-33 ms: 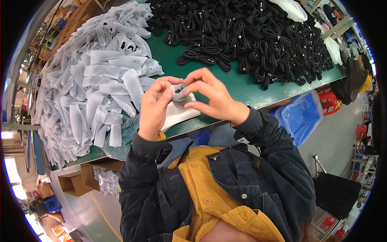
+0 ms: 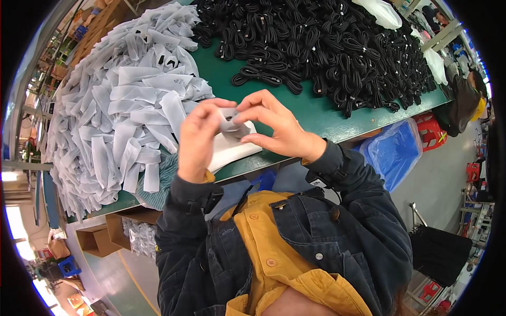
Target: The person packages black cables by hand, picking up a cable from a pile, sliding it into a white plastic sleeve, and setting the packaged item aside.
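Note:
A small frosted plastic bag (image 2: 226, 126) with something dark showing inside is held up between my hands, over the near edge of the green table (image 2: 316, 124). My left hand (image 2: 197, 139), a little blurred, pinches its left side. On the other side, the thumb and fingers of my right hand (image 2: 279, 126) grip the bag's edge. Just below lies a flat white stack (image 2: 237, 151). To the left is a large heap of filled frosted bags (image 2: 134, 92). Coiled black cables (image 2: 327, 47) cover the far right of the table.
Teal knitted fabric (image 2: 158, 184) lies at the table's near left edge. Under that side stands an open cardboard box (image 2: 96, 240). Off the right edge are a blue bin (image 2: 392, 152) with a clear liner, a red plastic stool (image 2: 430, 130) and a black seat (image 2: 440, 253).
My left hand has shifted slightly left and blurred, drawing its side of the bag along. My right hand has barely moved.

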The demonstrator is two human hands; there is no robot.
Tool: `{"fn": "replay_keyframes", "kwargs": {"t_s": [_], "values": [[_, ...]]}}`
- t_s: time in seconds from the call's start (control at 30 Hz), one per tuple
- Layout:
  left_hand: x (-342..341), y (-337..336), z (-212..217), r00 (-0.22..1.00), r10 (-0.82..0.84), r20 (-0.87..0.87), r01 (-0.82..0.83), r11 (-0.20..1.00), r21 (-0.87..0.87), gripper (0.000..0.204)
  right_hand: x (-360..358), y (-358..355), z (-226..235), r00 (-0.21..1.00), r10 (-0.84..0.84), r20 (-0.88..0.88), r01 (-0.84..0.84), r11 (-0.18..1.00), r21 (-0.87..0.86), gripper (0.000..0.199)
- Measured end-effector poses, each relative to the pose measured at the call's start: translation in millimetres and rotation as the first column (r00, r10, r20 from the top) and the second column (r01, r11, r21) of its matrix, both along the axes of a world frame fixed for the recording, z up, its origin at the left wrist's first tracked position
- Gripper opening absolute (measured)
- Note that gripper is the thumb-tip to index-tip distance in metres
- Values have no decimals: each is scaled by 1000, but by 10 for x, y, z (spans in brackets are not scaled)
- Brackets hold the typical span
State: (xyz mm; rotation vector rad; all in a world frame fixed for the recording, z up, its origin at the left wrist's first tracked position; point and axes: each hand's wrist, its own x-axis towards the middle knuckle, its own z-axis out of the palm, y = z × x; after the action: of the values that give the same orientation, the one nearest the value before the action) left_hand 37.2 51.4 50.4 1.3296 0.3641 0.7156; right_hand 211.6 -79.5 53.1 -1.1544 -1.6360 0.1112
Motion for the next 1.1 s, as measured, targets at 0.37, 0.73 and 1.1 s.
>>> {"fn": "replay_keyframes", "kwargs": {"t_s": [0.37, 0.73, 1.1], "values": [[-730, 1768, 491, 889, 445, 112, -456, 883, 108, 16, 886, 445, -690, 785, -370, 496, 468, 879, -86, 32], [-103, -111, -319, 917, 346, -200, 0, 501, 866, 25, 759, 240, -822, 584, -402, 705, 603, 796, -45, 24], [112, -533, -745, 882, 335, -332, 59, 620, 783, 13, 258, -371, -745, 947, -320, -18, 279, 851, -445, 18]]}}
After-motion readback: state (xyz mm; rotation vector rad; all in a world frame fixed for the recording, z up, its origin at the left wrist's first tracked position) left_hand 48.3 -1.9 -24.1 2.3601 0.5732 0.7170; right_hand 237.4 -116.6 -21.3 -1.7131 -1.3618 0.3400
